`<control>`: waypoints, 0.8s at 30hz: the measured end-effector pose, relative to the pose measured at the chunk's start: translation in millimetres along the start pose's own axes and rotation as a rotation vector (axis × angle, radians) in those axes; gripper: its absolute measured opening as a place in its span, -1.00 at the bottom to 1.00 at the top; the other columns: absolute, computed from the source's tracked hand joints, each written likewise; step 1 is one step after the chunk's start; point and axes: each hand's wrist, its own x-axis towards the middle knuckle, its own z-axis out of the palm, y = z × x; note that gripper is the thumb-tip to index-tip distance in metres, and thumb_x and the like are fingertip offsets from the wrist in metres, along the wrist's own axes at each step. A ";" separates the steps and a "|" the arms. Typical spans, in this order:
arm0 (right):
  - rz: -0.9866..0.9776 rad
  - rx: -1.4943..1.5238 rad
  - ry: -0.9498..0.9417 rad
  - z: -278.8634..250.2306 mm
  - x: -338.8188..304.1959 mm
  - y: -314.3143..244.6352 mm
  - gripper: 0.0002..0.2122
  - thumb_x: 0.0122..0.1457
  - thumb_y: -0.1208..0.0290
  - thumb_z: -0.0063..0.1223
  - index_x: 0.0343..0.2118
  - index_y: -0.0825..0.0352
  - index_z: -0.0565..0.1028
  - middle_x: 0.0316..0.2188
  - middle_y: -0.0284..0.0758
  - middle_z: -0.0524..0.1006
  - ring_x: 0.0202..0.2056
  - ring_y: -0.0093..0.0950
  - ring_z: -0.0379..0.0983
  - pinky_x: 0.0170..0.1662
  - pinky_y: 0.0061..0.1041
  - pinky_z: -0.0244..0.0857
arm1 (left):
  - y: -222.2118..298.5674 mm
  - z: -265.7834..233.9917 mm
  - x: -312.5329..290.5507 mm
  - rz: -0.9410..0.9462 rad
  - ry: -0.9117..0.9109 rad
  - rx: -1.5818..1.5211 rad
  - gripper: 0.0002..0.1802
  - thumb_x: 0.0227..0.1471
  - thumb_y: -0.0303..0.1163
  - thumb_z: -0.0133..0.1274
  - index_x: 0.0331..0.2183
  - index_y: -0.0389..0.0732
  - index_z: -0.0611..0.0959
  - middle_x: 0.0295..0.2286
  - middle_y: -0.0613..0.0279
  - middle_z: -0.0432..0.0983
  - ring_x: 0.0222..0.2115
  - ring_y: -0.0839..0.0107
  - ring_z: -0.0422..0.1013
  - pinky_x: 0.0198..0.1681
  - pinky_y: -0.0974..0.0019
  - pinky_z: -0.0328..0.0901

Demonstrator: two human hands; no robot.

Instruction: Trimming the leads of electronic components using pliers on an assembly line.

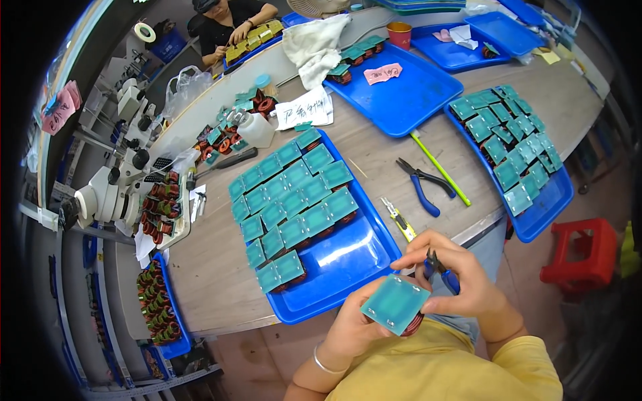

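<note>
Teal square board (395, 303) clamped in left hand (351, 327) – right hand (461, 281) closed on small pliers (438, 264) at its edge, just below blue tray (348, 267) on bench (214, 267).

My single head view, worn fisheye, looking steeply down and forward, hands close at 6 o'clock, surface (374, 144) stretching toward 12, edges bending near the rim

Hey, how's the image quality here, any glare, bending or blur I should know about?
Head view: fisheye bends the table edge and leaves black corners; bright glare on the near blue tray; the left hand and its green square part are sharp; the far person is slightly soft.
</note>
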 end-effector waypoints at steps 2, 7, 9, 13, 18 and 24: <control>-0.086 0.016 -0.104 -1.6 0.8 2.6 -0.48 -0.21 0.12 0.26 -0.24 0.43 0.49 -0.27 -0.26 0.33 -0.29 -0.49 0.32 -0.21 -0.56 0.18 | -4.1 -0.4 3.3 0.020 -0.051 -0.022 -0.28 -0.19 -0.01 0.21 -0.11 -0.34 0.41 -0.17 0.17 0.36 -0.22 0.44 0.34 -0.13 0.35 0.24; -0.139 -0.014 -0.122 -5.0 -1.1 6.1 -0.48 -0.23 0.14 0.29 -0.24 0.43 0.48 -0.27 -0.27 0.33 -0.28 -0.50 0.30 -0.21 -0.57 0.18 | -3.5 0.0 9.3 0.100 -0.155 0.005 -0.27 -0.18 0.00 0.19 -0.09 -0.34 0.40 -0.13 0.14 0.32 -0.19 0.40 0.32 -0.11 0.36 0.23; -0.154 -0.020 -0.106 -5.2 -2.5 3.5 -0.47 -0.24 0.15 0.31 -0.24 0.44 0.48 -0.27 -0.27 0.33 -0.28 -0.51 0.30 -0.23 -0.59 0.19 | 7.1 10.4 6.6 -0.101 0.058 -0.232 -0.57 -0.03 -0.26 0.04 -0.16 -0.34 0.40 -0.26 -0.14 0.38 -0.25 0.18 0.36 -0.35 0.31 0.37; -0.235 -0.101 -0.040 -4.5 -2.5 3.9 -0.48 -0.26 0.21 0.35 -0.24 0.45 0.47 -0.30 -0.27 0.31 -0.34 -0.54 0.30 -0.33 -0.63 0.20 | 1.0 11.8 1.8 -0.008 0.075 -0.261 -0.59 0.02 -0.22 -0.02 -0.17 -0.30 0.36 -0.25 -0.17 0.38 -0.23 0.19 0.38 -0.28 0.28 0.37; -0.304 -0.203 -0.040 -6.1 -5.3 -2.3 -0.54 -0.22 0.34 0.33 -0.23 0.44 0.44 -0.28 -0.20 0.32 -0.28 -0.46 0.33 -0.27 -0.58 0.25 | -6.5 3.2 -1.7 0.148 0.003 -0.102 -0.22 -0.24 -0.17 0.29 -0.05 -0.27 0.27 -0.10 0.15 0.27 -0.05 0.35 0.23 0.01 0.27 0.14; -0.332 -0.283 0.041 -3.0 -7.9 -4.0 -0.53 -0.27 0.33 0.36 -0.26 0.42 0.44 -0.32 -0.21 0.33 -0.34 -0.47 0.33 -0.35 -0.61 0.25 | -2.3 8.2 2.2 0.239 0.067 0.107 -0.23 -0.27 -0.30 0.31 -0.04 -0.30 0.29 -0.10 0.16 0.27 -0.04 0.35 0.22 0.02 0.27 0.12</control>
